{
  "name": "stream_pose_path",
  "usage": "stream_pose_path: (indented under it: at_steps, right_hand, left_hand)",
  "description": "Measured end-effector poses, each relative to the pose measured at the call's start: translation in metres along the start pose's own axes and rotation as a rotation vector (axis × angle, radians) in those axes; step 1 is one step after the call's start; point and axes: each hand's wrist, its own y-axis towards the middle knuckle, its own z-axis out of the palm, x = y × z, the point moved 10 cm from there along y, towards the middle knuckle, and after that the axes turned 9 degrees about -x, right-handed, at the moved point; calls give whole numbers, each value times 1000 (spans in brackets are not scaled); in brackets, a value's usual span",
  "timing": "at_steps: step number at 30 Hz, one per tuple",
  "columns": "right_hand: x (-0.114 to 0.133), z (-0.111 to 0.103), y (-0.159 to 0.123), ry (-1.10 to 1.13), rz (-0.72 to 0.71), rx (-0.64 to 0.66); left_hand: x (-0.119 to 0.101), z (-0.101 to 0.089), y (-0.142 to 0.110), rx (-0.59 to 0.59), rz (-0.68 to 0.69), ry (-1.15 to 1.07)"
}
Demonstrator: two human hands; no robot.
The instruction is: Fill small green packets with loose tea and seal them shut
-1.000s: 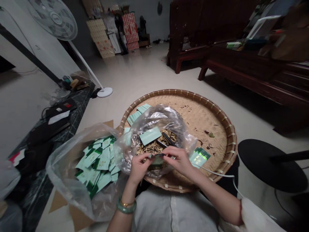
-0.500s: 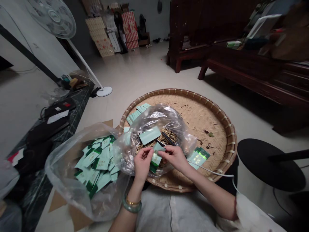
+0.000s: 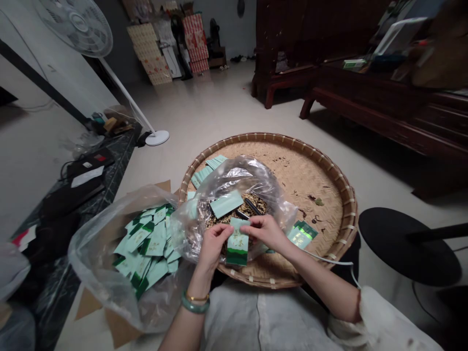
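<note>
1 green sachet (image 3: 237, 243) hangs pinched between fingers (image 3: 224, 232) — left hand (image 3: 212, 244) and right hand (image 3: 269, 234).

The held packet (image 3: 238, 243) looks smooth, the tray (image 3: 310, 178) woven bamboo, its bag (image 3: 248, 171) glossy crinkled plastic.

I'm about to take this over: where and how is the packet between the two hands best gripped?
Probably take the packet by its dark green lower end, coming from the near side, thumb and finger across its flat faces. The left hand and right hand pinch the upper part; the lower end is clear of fingers.
</note>
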Motion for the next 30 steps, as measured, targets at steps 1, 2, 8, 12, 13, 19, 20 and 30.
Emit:
stream_pose_path:
  at_steps: [1, 2, 8, 12, 13, 19, 20, 30]
  right_hand:
    - [-1, 1, 1, 2, -4, 4]
    - [-1, 1, 1, 0, -18, 0]
    - [4, -4, 12, -146, -139, -68]
    - [29, -18, 14, -510, -359, -170]
    - [33, -22, 13, -648, -404, -210]
    - [14, -14, 13, -1253, -370, -122]
    - [11, -11, 14, -1281, -350, -104]
    - [17, -43, 24, -482, -189, -32]
  left_hand:
    - [0, -1, 0, -20, 6, -34]
    - [0, 0, -1, -33, 9, -72]
    - [17, 31, -14, 188, -140, -100]
    - [26, 30, -12, 176, -219, -73]
    - [26, 26, -9, 144, -217, -92]
    - [25, 15, -1, 52, -208, -120]
    - [25, 14, -2, 48, -207, -123]
    - [17, 6, -4, 41, -176, -107]
